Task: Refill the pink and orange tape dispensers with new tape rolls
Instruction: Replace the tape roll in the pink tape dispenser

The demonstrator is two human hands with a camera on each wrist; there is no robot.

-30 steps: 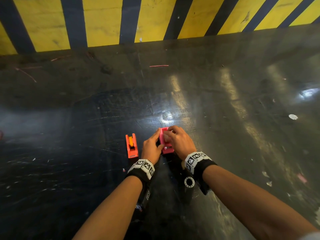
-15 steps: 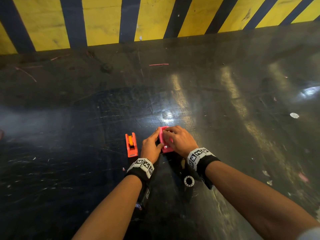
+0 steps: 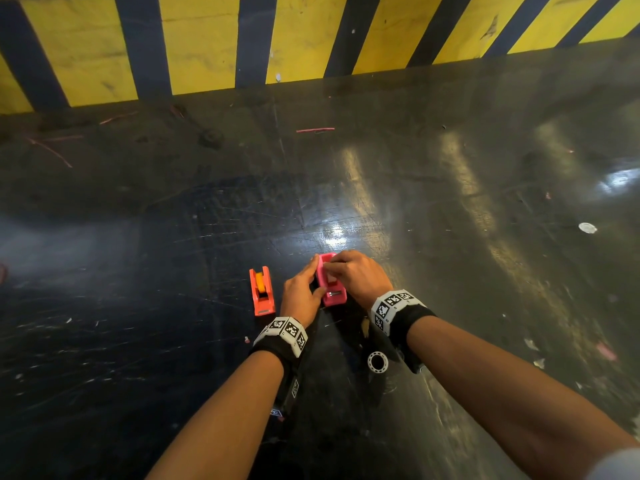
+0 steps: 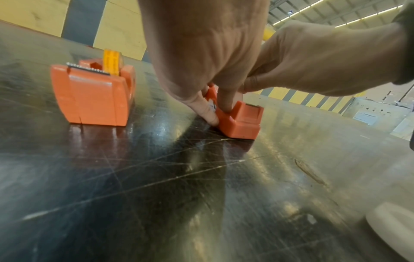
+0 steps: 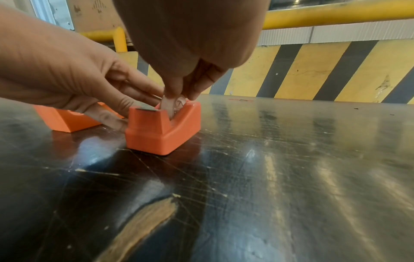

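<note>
The pink dispenser (image 3: 333,295) (image 5: 163,131) stands on the dark floor between my hands. My left hand (image 3: 300,293) (image 4: 215,106) holds its left side, thumb low against the wall and a finger on top of it. From above, my right hand (image 3: 358,277) (image 5: 179,92) pinches a clear tape roll (image 5: 171,106) that sits partly down in the dispenser's well. To the left, untouched, stands the orange dispenser (image 3: 262,291) (image 4: 94,94) with an orange roll (image 4: 112,61) in it.
A white empty tape core (image 3: 377,361) lies on the floor just under my right wrist. A yellow and dark striped wall (image 3: 214,43) runs along the far side. Small scraps and a white disc (image 3: 587,227) lie scattered on the scratched floor.
Both hands stay at the pink dispenser. The right hand's fingers have shifted slightly toward its far end; the orange dispenser has not moved.
</note>
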